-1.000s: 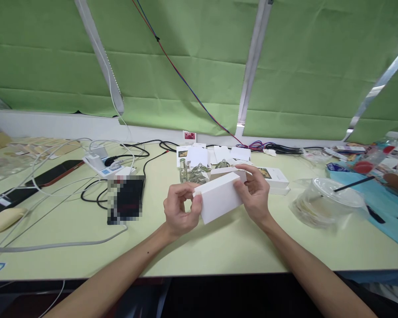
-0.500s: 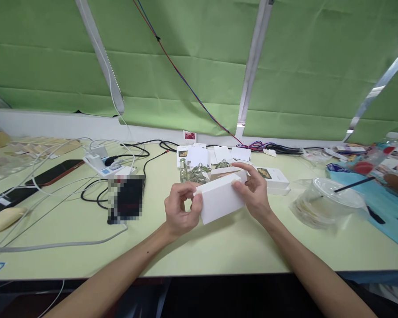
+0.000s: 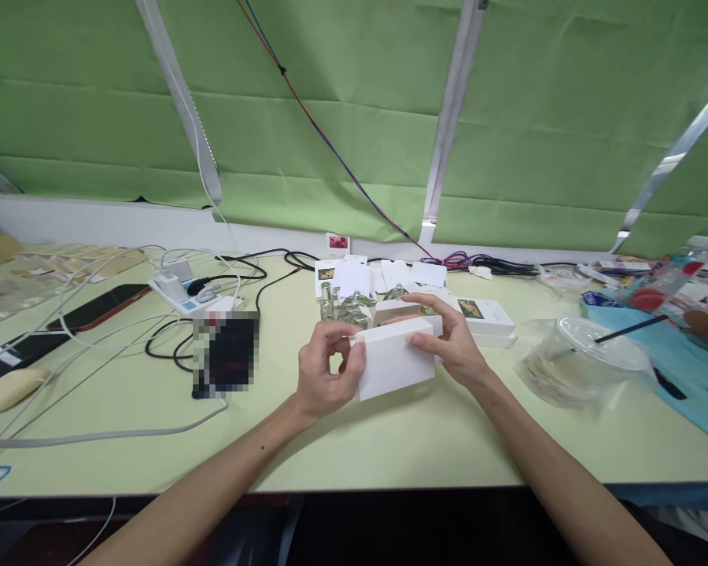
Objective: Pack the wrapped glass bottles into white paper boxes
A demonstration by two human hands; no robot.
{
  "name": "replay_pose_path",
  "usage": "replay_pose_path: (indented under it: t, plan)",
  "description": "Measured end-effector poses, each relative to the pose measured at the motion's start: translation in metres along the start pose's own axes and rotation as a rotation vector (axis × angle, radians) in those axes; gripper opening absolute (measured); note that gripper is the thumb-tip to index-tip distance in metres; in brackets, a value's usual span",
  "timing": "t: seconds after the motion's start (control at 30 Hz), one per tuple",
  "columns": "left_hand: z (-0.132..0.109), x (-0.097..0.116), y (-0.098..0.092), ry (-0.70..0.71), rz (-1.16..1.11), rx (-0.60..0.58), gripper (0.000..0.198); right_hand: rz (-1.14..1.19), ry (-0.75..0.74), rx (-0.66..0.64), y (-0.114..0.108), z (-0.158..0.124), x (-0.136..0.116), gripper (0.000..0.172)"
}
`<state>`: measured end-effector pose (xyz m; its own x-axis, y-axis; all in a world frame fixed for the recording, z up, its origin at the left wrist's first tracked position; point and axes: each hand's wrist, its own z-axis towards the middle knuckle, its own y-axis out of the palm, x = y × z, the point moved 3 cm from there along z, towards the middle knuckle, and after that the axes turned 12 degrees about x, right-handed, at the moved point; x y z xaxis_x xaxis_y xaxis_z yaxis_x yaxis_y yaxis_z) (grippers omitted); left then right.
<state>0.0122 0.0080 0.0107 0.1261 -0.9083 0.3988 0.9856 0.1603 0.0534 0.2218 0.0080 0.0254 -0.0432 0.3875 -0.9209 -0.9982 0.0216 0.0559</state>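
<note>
A plain white rectangular box (image 3: 392, 365) is held just above the pale green table (image 3: 389, 448), between both my hands. My left hand (image 3: 326, 376) pinches its left end with thumb and curled fingers. My right hand (image 3: 451, 346) grips its right end, fingers lying over the top. Right behind the box stand small glass bottles (image 3: 349, 306) and several white cards and small boxes (image 3: 484, 313).
Cables, a white power adapter (image 3: 180, 292) and a dark blurred device (image 3: 224, 354) lie at the left. A phone (image 3: 97, 306) sits further left. A clear lidded plastic cup (image 3: 572, 358) and a blue sheet (image 3: 672, 369) are at the right. Green blinds hang behind.
The box has turned from a tilted pose to nearly level and dropped slightly toward the table. My right hand has shifted to lie over its top right end.
</note>
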Motion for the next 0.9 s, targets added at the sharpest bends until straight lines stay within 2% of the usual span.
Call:
replay_pose_path:
  t: [0.2,0.47,0.67,0.77,0.9]
  plan:
    - [0.0008,-0.0002,0.0000,0.005,0.035,-0.015,0.017,-0.073,-0.066,0.043,0.0010,0.0002,-0.0009,0.044]
    - [0.0037,0.0048,0.0016,-0.046,0.085,-0.031,0.010,-0.063,0.018,0.044,0.0012,-0.0005,0.0006,0.040]
    - [0.0042,0.0038,0.0022,-0.085,0.081,-0.051,0.006,-0.045,0.024,0.038,0.0016,0.0000,-0.0010,0.034]
    - [0.0043,0.0026,0.0010,-0.101,0.070,-0.063,0.012,-0.060,0.029,0.050,0.0014,-0.0002,-0.0009,0.035]
    - [0.0023,-0.0005,-0.0005,-0.189,0.027,-0.074,0.022,-0.070,0.031,0.058,0.0011,-0.0002,-0.0010,0.034]
